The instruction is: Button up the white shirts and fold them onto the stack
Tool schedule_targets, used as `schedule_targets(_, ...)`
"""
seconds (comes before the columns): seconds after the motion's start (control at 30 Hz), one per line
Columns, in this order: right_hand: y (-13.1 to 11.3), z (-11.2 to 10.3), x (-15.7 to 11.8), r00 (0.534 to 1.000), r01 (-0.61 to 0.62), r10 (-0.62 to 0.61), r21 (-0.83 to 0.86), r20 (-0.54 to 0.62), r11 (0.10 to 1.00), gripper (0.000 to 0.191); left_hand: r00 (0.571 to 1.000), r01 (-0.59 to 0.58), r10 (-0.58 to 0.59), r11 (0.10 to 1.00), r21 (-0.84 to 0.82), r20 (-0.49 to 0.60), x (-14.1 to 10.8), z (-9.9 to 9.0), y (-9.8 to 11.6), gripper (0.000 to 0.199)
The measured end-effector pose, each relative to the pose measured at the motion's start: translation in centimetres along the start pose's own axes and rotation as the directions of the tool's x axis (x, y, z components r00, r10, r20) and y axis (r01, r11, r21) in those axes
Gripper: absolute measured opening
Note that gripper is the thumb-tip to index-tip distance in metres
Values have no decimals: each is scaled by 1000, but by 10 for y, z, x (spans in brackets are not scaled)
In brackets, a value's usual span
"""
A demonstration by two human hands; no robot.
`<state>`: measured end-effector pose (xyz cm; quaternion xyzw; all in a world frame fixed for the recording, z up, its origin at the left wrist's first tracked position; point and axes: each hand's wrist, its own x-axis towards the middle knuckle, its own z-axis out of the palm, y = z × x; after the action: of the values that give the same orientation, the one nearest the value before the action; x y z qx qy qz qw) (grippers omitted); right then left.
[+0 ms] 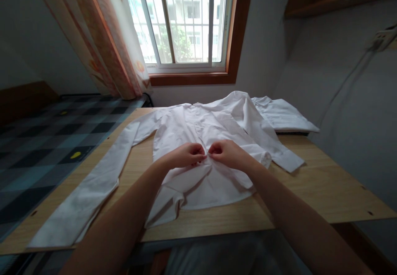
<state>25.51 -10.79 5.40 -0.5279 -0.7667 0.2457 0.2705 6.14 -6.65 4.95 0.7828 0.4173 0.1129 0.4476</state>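
Note:
A white long-sleeved shirt (180, 126) lies spread on a wooden board, its collar end toward the window and its hem toward me. Both hands meet at the front opening, low on the shirt. My left hand (190, 154) is closed, thumb and fingers pinching the shirt's front edge. Close beside it, my right hand (225, 151) pinches the facing edge in the same way. Any button between the fingertips is too small to make out. One sleeve stretches down the board's left side; the other bends out to the right. Near me the hem is folded and rumpled.
Folded white cloth (288, 115) rests at the board's far right. The wooden board (316, 184) ends just in front of me. A bed with a checked cover (40, 142) adjoins on the left. Behind are a curtain (102, 39) and a barred window (189, 27). A cord hangs on the right wall.

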Motion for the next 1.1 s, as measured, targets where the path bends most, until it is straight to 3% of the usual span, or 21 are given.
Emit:
schedule_targets(0.4,-1,3,0,1000,15,-15,-51,6,999,13,989,146,-132,913,-380,63,1,-4,0,38)
schedule_targets(1.1,-2,-12,-3,996,20,-23,-29,-83,999,14,982,185,-176,873,-451,62,-1,-2,6,30)
